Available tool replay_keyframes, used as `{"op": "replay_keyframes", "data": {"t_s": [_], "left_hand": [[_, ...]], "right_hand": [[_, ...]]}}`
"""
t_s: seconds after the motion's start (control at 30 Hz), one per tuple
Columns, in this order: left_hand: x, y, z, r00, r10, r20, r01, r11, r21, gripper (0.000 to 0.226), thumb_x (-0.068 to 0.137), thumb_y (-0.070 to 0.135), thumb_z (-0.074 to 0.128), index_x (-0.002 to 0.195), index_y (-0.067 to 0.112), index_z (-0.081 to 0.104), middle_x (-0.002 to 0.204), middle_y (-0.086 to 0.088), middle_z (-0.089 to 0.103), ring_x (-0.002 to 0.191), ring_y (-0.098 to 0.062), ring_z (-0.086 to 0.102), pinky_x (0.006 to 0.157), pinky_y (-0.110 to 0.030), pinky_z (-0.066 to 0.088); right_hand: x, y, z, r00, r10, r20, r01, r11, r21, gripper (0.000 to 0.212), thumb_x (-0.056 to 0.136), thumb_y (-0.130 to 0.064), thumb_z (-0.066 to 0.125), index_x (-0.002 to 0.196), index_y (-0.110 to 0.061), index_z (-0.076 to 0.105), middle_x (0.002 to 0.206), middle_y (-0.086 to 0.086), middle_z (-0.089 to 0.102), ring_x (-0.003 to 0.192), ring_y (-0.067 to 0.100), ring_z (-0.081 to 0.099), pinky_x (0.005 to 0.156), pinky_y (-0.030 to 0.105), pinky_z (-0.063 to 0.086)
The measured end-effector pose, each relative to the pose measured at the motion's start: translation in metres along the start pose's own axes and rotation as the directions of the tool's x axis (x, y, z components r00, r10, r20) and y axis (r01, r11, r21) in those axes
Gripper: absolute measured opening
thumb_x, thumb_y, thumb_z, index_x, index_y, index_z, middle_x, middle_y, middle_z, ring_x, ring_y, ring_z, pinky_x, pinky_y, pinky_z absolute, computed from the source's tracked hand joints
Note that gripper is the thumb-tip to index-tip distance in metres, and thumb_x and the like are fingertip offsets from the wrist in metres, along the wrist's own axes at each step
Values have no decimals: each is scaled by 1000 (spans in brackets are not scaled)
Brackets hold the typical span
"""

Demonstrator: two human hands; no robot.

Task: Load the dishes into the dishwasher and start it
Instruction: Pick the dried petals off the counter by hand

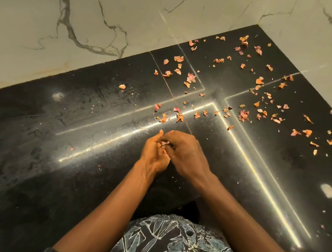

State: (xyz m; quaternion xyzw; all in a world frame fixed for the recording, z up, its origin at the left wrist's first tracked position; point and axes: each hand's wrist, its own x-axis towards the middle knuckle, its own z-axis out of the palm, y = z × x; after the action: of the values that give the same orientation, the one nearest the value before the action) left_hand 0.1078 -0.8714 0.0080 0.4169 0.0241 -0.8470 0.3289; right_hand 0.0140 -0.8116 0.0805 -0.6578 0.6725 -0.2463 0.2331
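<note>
**Entry: two hands gathering flakes on a black tabletop; no dishes in view**

- Left hand (153, 153): cupped with the palm turned inward, fingers curled round a small clutch of flakes. It appears to serve as the collecting tray.
- Right hand (185, 153): touching the left, with fingertips pinched on flakes at the left palm. It is probably adding to or sorting the pile.
- Papery pink and orange flakes (191, 77): petal or peel, I cannot tell which. They lie scattered beyond the hands and far to their right, thinning to a few specks on their left. The spread suggests that gathering is only partly done.
- Glossy black stone tabletop (29, 149): lies under both hands and is streaked with bright reflected light strips (261, 171) to their right.
- White grey-veined marble wall (92, 8): stands beyond the hands and meets the tabletop at a corner.
- Dark leaf-print shirt (175, 251): nearest the camera, behind the hands.
- Dishes and dishwasher: neither is in view, so their location cannot be told. Loading is judged not yet begun, and this clearing looks preliminary.
- Writing, brands, labels: none legible.
</note>
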Motion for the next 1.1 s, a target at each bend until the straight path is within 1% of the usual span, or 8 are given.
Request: {"op": "replay_keyframes", "data": {"t_s": [0.07, 0.2, 0.33, 0.53, 0.73, 0.83, 1.0, 1.1], "left_hand": [[-2, 0, 3, 1000, -8, 14, 8, 1000, 27, 33, 106, 24, 44, 95, 2, 66, 84, -11, 71, 78, -20, 70, 82, -28, 58], [-10, 5, 7, 1000, -15, -27, 15, 1000, 2, 35, 105, 22, 44, 91, -1, 66, 75, -14, 67, 58, -17, 65, 51, -23, 55], [-14, 12, 6, 1000, -3, -25, 3, 1000, -27, 33, 104, 21, 46, 88, 0, 66, 73, -12, 66, 58, -15, 58, 49, -21, 52], [-14, 17, 3, 999, 50, 10, -49, 995, -91, 33, 104, 23, 46, 89, 2, 67, 79, -12, 64, 59, -14, 59, 50, -22, 51], [-18, 21, 4, 997, 74, 9, -73, 993, -92, 32, 103, 25, 48, 92, 1, 66, 78, -13, 64, 65, -16, 56, 51, -22, 52], [-18, 23, 2, 996, 85, 15, -83, 992, -93, 32, 103, 25, 48, 93, 0, 67, 79, -13, 64, 66, -16, 56, 52, -23, 52], [-18, 23, -5, 996, 90, 11, -88, 989, -115, 32, 102, 24, 49, 92, -1, 67, 82, -14, 66, 68, -18, 64, 55, -26, 56], [-14, 21, -9, 996, 91, -2, -91, 989, -118, 32, 103, 21, 48, 94, -2, 67, 87, -17, 69, 74, -21, 68, 60, -29, 60]], "right_hand": [[3, 5, -7, 998, 8, -66, -6, 999, 38, 19, 91, -10, 66, 105, -18, 76, 96, 1, 73, 86, 16, 68, 76, 36, 57], [7, 47, -29, 923, 324, -210, -251, 917, 310, 19, 91, -6, 69, 107, -15, 76, 95, -2, 75, 85, 10, 70, 80, 27, 58], [4, 99, -13, 880, 461, -109, -469, 881, -57, 17, 91, -20, 69, 107, -13, 71, 110, 9, 68, 106, 30, 64, 87, 36, 51], [-1, 66, 25, 971, 238, 35, -215, 924, -318, 37, 96, -34, 65, 123, -10, 62, 122, 9, 51, 114, 27, 48, 94, 41, 48], [-3, 47, 42, 987, 89, 135, -24, 906, -423, 14, 95, -15, 61, 107, -13, 69, 99, 7, 57, 93, 27, 57, 73, 37, 49], [6, 55, 33, 986, 127, 107, -80, 927, -367, 14, 92, -10, 61, 100, -11, 72, 96, 8, 63, 89, 28, 61, 75, 38, 50], [21, 78, 3, 891, 450, -53, -451, 892, -21, 15, 85, -9, 73, 80, -23, 74, 76, -2, 72, 66, 9, 66, 62, 23, 55], [22, 56, -6, 912, 406, -55, -393, 905, 163, 14, 86, -11, 76, 83, -25, 75, 77, -7, 71, 71, 4, 67, 64, 19, 55]]}}
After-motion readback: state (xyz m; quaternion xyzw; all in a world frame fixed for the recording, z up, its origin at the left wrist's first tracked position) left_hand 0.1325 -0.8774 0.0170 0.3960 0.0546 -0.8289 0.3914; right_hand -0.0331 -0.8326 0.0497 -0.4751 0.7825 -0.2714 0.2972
